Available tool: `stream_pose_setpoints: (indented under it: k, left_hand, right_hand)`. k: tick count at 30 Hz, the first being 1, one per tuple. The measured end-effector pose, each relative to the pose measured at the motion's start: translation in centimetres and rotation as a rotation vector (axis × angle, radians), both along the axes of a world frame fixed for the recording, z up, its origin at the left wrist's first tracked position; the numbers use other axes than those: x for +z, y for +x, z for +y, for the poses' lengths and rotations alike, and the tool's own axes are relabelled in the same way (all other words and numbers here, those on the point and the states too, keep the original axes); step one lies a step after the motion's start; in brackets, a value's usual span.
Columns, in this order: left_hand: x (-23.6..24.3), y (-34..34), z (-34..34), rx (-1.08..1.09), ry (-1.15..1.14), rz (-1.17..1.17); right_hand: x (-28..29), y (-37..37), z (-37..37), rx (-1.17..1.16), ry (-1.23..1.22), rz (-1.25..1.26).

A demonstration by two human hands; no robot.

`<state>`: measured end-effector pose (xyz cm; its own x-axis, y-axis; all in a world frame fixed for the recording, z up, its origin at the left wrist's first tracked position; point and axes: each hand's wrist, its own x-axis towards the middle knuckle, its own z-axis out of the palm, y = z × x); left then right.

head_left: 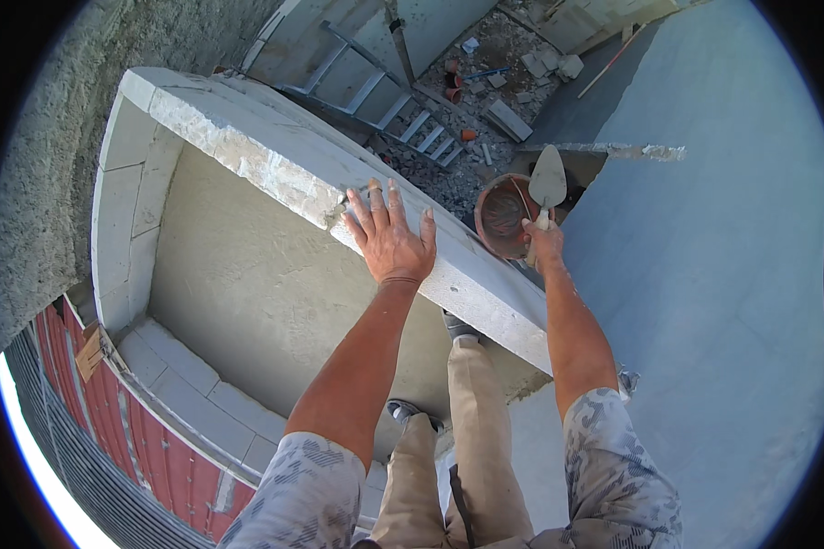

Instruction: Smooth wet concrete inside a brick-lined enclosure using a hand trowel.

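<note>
My left hand (395, 242) lies with spread fingers on top of a low wall of white blocks (471, 291), near a joint between two blocks. A rough strip of grey mortar (270, 174) covers the wall's top to the left of that hand. Wrapped round a handle, my right hand (546, 245) holds a pointed trowel (547, 177), its blade directed away from me. Behind the blade and beside the wall is an orange-brown bucket (496, 224) with a dark, smeared inside. I cannot tell what the bucket rests on.
A plastered floor (247, 265) lies inside the block enclosure, where I stand. Beyond the wall, a metal ladder (366, 94) leans over a lower area with rubble (513, 78). A smooth grey-blue surface (723, 247) fills the right. Red corrugated sheets (146, 421) border the lower left.
</note>
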<state>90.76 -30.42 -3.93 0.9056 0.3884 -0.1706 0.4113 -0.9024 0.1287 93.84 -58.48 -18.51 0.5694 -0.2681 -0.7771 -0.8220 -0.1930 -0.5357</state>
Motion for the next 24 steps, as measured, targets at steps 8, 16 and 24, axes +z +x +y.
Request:
stream_pose_setpoints:
  k: [8,16,24]
  left_hand:
    - [0.1,-0.1,0.2,-0.001,0.010,0.001]
    - [-0.1,-0.1,0.1,-0.002,-0.007,-0.018]
    - [0.0,-0.1,0.1,-0.008,0.014,-0.004]
  right_hand:
    - [0.1,0.3,0.6,-0.021,0.027,-0.011]
    - [-1.0,0.4,0.3,-0.045,0.061,-0.014]
    - [-0.8,0.7,0.9,-0.065,0.074,0.005]
